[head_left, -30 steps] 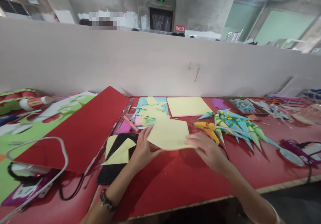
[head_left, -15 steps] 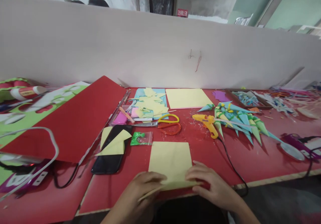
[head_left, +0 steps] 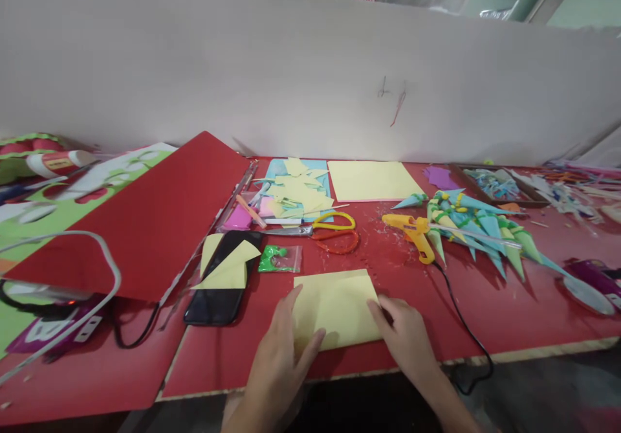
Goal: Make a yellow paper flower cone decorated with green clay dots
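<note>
A pale yellow paper (head_left: 337,307) lies folded over near the front edge of the red table, a thin strip of its back layer showing along the top. My left hand (head_left: 286,339) rests at the paper's left side, thumb on its surface and fingers spread along the edge. At the right edge, my right hand (head_left: 400,329) touches the paper, with thumb and forefinger apart. Beyond the paper are scissors (head_left: 334,229) with yellow and red handles and a small bag (head_left: 281,259) with green bits.
Left of the paper, a black phone (head_left: 218,303) bears yellow paper pieces. A yellow glue gun (head_left: 412,232) with a trailing cord lies right, beside blue and green paper cones (head_left: 490,226). A red board (head_left: 145,213) slants at left; a white partition (head_left: 291,77) stands behind.
The paper's near part has been folded up over the rest. My left hand has opened and moved up along the left side; my right hand has shifted to the right edge. The view has tilted down.
</note>
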`<state>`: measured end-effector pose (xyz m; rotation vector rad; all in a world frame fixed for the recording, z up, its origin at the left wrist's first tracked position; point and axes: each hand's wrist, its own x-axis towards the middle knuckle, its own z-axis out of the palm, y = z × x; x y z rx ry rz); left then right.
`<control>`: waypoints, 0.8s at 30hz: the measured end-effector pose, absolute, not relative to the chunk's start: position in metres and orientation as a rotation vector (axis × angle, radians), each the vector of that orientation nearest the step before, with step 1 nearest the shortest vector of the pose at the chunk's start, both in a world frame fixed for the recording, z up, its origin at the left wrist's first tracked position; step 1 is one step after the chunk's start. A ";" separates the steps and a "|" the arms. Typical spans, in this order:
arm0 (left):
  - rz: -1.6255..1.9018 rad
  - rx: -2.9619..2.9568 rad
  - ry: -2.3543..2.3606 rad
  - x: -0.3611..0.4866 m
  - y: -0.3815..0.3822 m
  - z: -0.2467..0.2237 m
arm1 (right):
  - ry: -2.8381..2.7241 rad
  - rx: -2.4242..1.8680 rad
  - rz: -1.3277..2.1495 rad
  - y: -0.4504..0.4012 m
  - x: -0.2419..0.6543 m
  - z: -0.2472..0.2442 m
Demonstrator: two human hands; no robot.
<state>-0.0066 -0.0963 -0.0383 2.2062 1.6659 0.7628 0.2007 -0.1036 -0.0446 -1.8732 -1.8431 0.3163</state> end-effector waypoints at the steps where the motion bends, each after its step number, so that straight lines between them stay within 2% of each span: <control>1: 0.801 2.278 1.696 -0.004 -0.095 -0.038 | -1.871 -1.914 0.227 -0.101 0.199 -0.045; 4: 0.891 2.586 1.709 0.006 -0.091 -0.034 | -1.936 -2.003 0.018 -0.096 0.196 -0.043; 8: 0.644 2.872 1.412 0.018 -0.088 -0.030 | -1.976 -2.026 -0.119 -0.095 0.194 -0.042; 15: 0.270 2.737 1.267 0.022 -0.089 -0.032 | -1.943 -2.063 -0.225 -0.095 0.194 -0.046; 24: 0.241 2.750 1.241 0.022 -0.087 -0.035 | -1.948 -2.039 -0.170 -0.090 0.195 -0.043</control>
